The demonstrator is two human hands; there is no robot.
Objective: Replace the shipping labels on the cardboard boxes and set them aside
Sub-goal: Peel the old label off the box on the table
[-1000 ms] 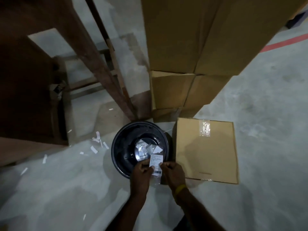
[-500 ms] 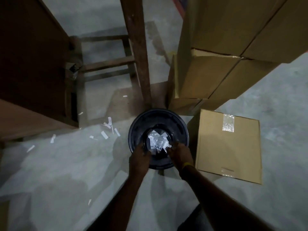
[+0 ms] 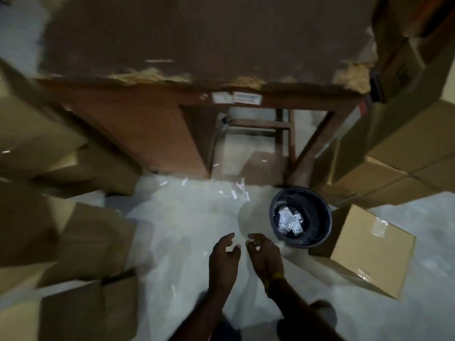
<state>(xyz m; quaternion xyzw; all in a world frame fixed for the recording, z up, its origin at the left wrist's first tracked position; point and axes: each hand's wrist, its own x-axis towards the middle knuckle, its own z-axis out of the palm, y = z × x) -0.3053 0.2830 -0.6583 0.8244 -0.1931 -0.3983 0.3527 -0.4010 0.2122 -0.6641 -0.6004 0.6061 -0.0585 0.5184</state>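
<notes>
- Plain brown cardboard box with clear tape patches, just right of the black bin.
- Left hand and right hand, left of the bin, loosely curled, empty.

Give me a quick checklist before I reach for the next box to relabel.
1. Left hand free: ok, fingers loosely curled, holding nothing.
2. Right hand free: ok, nothing in it.
3. Old label waste in the black bin: ok, crumpled pieces lie inside.
4. Box to the right ready: cannot tell; clear tape shows on top, no label visible.
5. Floor tidy: not ok, paper scraps lie scattered near the wooden table.
6. Fresh label at hand: cannot tell, none clearly in view.
</notes>
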